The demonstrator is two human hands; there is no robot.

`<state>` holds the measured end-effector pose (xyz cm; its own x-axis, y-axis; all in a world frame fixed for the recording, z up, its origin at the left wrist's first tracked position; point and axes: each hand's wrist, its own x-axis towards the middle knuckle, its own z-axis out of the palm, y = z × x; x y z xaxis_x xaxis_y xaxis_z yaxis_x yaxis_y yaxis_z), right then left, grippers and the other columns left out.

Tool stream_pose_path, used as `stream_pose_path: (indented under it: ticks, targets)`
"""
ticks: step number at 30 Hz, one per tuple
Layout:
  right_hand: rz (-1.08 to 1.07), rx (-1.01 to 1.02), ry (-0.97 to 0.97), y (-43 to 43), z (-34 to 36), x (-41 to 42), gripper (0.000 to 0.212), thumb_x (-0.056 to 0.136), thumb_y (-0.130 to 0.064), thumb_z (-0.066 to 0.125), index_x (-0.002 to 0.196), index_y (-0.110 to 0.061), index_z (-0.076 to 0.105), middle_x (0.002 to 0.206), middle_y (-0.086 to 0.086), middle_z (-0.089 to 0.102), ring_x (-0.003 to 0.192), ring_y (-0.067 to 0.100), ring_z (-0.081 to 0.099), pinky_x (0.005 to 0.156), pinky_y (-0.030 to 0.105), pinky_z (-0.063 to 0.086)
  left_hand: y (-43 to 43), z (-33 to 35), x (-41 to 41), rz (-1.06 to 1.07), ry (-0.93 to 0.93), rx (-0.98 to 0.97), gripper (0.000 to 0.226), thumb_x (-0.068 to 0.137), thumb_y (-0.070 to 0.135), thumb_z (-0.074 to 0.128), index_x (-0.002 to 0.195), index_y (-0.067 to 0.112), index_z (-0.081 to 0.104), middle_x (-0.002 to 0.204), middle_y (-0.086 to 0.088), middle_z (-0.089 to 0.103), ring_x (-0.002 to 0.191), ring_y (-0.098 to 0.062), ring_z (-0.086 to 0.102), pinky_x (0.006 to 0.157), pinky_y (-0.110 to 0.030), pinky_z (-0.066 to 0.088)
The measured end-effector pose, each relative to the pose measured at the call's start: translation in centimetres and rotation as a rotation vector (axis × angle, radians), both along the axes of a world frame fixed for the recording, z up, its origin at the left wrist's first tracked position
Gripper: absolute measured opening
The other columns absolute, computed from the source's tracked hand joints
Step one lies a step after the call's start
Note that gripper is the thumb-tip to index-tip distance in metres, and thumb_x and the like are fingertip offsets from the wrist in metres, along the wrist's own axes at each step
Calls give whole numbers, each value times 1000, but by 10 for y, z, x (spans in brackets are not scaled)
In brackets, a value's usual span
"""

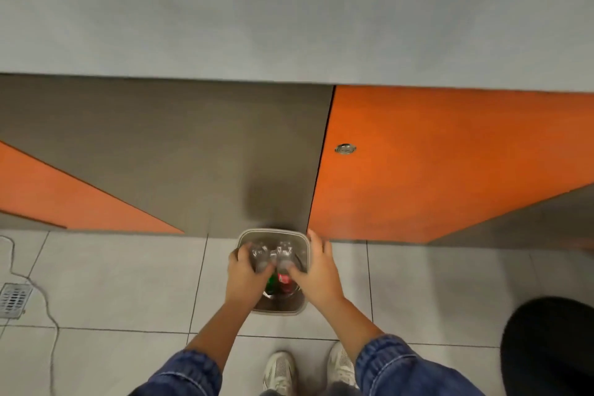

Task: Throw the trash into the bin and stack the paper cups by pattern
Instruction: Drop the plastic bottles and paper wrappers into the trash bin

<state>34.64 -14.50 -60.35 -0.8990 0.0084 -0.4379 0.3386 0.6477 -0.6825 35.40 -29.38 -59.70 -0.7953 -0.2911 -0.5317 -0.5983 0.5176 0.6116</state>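
Observation:
A grey waste bin [291,308] stands on the tiled floor against the counter front. Right over its opening my left hand [243,276] grips a clear crumpled plastic bottle with a green label [259,258]. My right hand [316,270] grips a second clear bottle with a red label [284,256] beside it. The two bottles nearly touch, tops pointing away from me. Dark trash lies inside the bin beneath them. No paper cups are in view.
The grey countertop [289,10] fills the top; below it are brown and orange cabinet panels with a round metal lock [345,148]. A floor drain [13,299] and a thin cable [48,315] lie at left. A black round object [549,347] sits at right. My shoes [308,370] are below.

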Motion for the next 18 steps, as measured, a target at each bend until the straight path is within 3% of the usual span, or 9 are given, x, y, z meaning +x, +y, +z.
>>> stream_pose_path:
  ticks: [6,8,11,13,18]
  targets:
    - [-147,-57,295,23,113,8,44,86,-31,64,128,-28,51,119,-9,49,100,9,56,80,19,46,24,133,-4,-233,337,-51,31,86,26,65,116,21,59,121,8,46,110,-5,46,83,0,31]
    - [-202,-108,414,30,158,9,30,86,-27,64,114,-33,56,108,-14,50,89,4,57,74,19,48,36,184,-7,-353,460,-69,22,87,28,62,109,22,64,115,13,51,106,-1,47,86,-2,35]
    - [-241,-145,559,44,230,5,27,85,-17,65,98,-37,53,97,-19,52,80,1,57,67,13,47,57,264,-19,-554,677,-99,28,88,37,50,99,20,69,100,12,62,94,-3,57,81,-21,49]
    - [-262,-145,700,58,279,-2,25,84,-12,62,93,-33,54,91,-20,54,77,-4,56,65,5,41,73,319,-29,-611,817,-80,27,88,34,50,96,19,70,94,10,67,88,-4,61,77,-21,49]
    - [-390,-158,1088,101,388,-34,16,85,-19,53,94,-31,56,81,-12,57,68,-5,53,63,10,43,115,443,-66,-593,1052,12,23,87,34,51,93,21,70,86,18,66,75,0,59,68,-10,44]
